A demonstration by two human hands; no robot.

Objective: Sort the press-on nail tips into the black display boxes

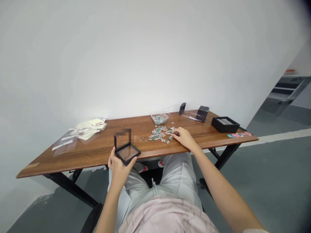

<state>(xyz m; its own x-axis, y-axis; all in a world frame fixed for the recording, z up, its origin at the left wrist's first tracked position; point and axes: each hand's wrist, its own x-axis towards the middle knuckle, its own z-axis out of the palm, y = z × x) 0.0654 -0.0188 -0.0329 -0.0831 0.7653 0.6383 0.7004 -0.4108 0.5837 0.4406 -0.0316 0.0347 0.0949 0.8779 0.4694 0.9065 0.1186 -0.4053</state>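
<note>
My left hand point(119, 168) grips an open black display case point(126, 151) with a clear film window, held at the near edge of the wooden table point(97, 149); its lid stands upright. My right hand point(183, 137) rests on the table with fingers curled at the right side of a scatter of small green and white stones point(159, 134). Whether a stone sits between its fingertips I cannot make out.
A clear plastic tub point(159, 119) of stones stands behind the scatter. At the back right are clear bags with black cases point(202, 113) and a black tray point(225, 124). Coloured stickers point(239, 134) lie at the right edge. Paper cards and bags point(85, 131) lie at the left.
</note>
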